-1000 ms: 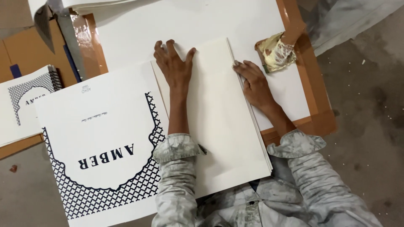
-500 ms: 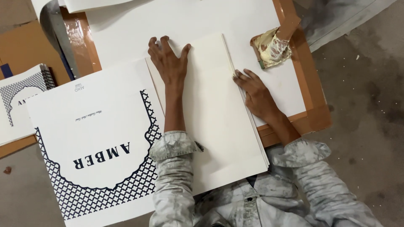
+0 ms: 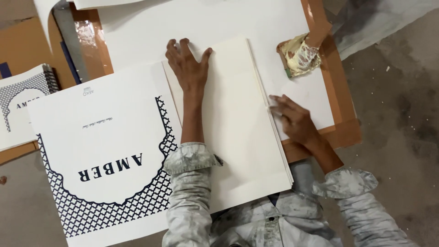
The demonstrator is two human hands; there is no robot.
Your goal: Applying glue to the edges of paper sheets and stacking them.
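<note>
A thick stack of blank cream pages [image 3: 238,123] lies in front of me on a white sheet. My left hand [image 3: 186,64] presses flat on the stack's upper left part, fingers spread. My right hand [image 3: 292,120] rests at the stack's right edge, fingers on the page edges, slightly blurred. To the left of the stack lies a white cover [image 3: 100,151] with a dark blue lattice border and printed lettering, joined along the stack's left side.
A white sheet [image 3: 206,23] covers a brown board [image 3: 343,119]. A crumpled, stained cloth pad [image 3: 299,55] sits at the upper right. A spiral-bound book with the same pattern [image 3: 23,103] lies at the far left. Grey floor shows to the right.
My right hand has slid down along the stack's right edge toward me. My left hand has stayed pressed on the pages. The view has shifted slightly.
</note>
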